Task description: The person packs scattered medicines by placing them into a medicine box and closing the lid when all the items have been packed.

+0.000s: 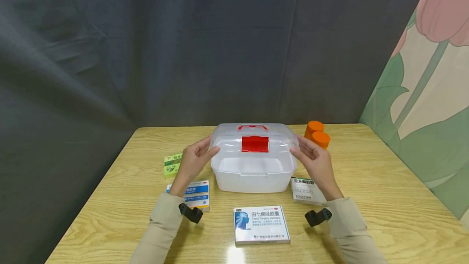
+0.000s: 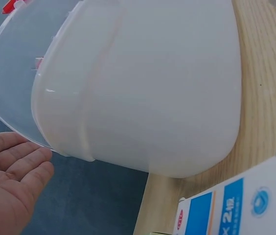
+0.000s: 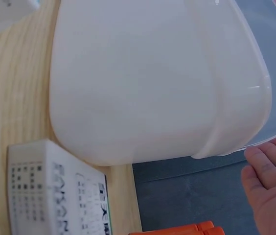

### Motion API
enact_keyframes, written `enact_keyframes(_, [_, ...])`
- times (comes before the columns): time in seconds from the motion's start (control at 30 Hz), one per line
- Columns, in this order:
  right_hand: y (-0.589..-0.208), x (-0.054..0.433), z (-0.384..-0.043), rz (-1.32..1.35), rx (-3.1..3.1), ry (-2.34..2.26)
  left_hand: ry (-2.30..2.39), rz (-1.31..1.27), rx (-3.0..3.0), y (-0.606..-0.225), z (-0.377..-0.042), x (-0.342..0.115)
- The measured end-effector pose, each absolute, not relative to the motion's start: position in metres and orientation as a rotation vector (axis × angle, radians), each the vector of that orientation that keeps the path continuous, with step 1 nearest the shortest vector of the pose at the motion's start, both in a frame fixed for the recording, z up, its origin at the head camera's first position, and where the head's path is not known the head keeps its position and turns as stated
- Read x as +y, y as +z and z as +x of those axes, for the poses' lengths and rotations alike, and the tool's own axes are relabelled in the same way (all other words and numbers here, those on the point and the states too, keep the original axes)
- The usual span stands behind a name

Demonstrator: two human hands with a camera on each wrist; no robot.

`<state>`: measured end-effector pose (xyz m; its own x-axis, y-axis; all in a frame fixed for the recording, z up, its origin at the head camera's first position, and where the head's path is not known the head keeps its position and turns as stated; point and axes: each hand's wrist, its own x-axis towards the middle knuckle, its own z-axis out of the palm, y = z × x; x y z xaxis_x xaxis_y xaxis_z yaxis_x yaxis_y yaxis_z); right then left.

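Observation:
A translucent white plastic storage box stands in the middle of the table. Its clear lid, with a red latch and red handle, is raised at the front and tilted back. My left hand holds the lid's left side, thumb in front and fingers behind. On the opposite side my right hand holds the lid the same way. Both wrist views show extended fingers at the lid's rim; the thumbs are mostly out of sight there.
A white medicine carton lies in front of the box. Beside my left arm are a blue-and-white carton and a green carton. Another white carton lies by my right wrist, with orange-capped bottles behind.

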<state>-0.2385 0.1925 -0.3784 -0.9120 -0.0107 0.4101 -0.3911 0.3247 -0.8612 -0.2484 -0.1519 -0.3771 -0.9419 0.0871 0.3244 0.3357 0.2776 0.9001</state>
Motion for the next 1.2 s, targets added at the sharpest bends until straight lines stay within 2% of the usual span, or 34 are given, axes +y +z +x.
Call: enact_keyframes(1.2, [-0.35, 0.193, -0.242, 0.29, -2.487, 1.405, -1.575, -0.277, -2.454, -0.351, -0.252, -0.151])
